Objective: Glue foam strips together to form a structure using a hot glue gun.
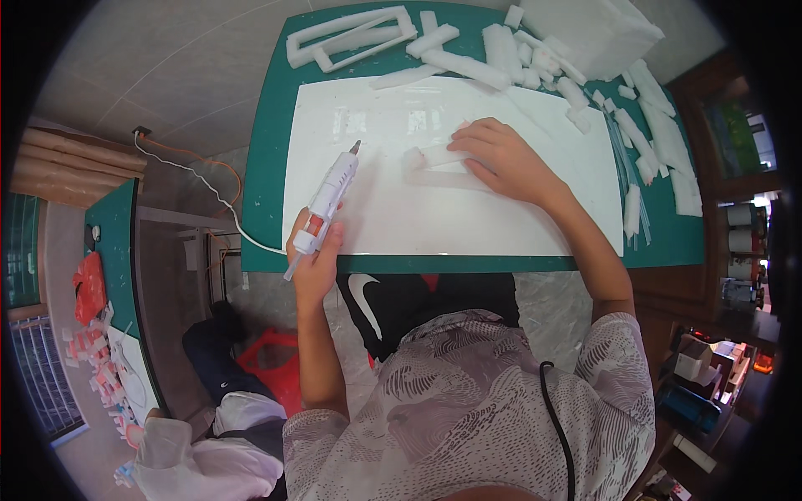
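The left hand (313, 260) has its grip wrapped around the rear of a white glue gun (328, 202), which slants over the white board (376, 234) with its metal nozzle pointing away from the person and a pale stick jutting from its back end. The right hand (505, 160) reaches in across the board, its grip closed over the right part of a white foam piece (430, 159), thumb on the near side and fingers on the far side; how firmly it presses, I cannot tell. This foam piece lies on the middle of the board, to the right of the nozzle and apart from it. The board covers much of a green table (269, 159). Along the far edge sit a rectangular foam frame (305, 57) with a slanting bar, several loose foam strips (468, 67) and, toward the right corner, a large foam block (593, 37). Thin translucent sticks (625, 179) lie by the board's right edge, near more foam lengths. A white cord (200, 179) runs from a wall socket to the table's left side. At lower left, another person (209, 455) is beside a red stool (276, 363).
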Demonstrator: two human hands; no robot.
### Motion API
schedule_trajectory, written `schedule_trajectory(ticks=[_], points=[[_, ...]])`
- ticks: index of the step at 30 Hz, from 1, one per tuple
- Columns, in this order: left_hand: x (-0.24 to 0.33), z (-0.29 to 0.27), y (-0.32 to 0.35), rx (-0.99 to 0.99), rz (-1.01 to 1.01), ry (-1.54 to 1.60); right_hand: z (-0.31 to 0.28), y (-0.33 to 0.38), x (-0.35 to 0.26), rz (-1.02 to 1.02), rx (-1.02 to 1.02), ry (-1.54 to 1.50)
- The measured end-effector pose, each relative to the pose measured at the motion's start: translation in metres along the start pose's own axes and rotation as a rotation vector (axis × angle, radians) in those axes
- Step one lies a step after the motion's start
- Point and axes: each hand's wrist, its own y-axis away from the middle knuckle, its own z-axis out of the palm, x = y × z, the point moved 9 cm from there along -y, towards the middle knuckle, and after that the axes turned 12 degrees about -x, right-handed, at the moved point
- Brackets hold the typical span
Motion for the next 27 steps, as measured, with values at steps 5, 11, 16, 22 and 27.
schedule_trajectory(ticks=[5, 11, 16, 22, 27], points=[[-0.001, -0.005, 0.002, 0.037, 0.004, 0.033, 0.002, 0.000, -0.003, 0.021, -0.026, 0.026], [-0.003, -0.004, 0.000, 0.037, 0.016, 0.039, 0.007, 0.007, -0.011, 0.039, 0.002, 0.120], [-0.009, -0.005, 0.001, -0.037, 0.016, -0.045, -0.001, 0.012, -0.029, 0.007, 0.095, 0.244], [-0.009, -0.004, 0.002, -0.038, -0.033, -0.024, 0.010, 0.014, -0.031, -0.002, 0.041, 0.013], [-0.009, -0.004, 0.002, -0.038, -0.007, -0.057, 0.018, 0.014, -0.028, -0.010, 0.054, 0.053]])
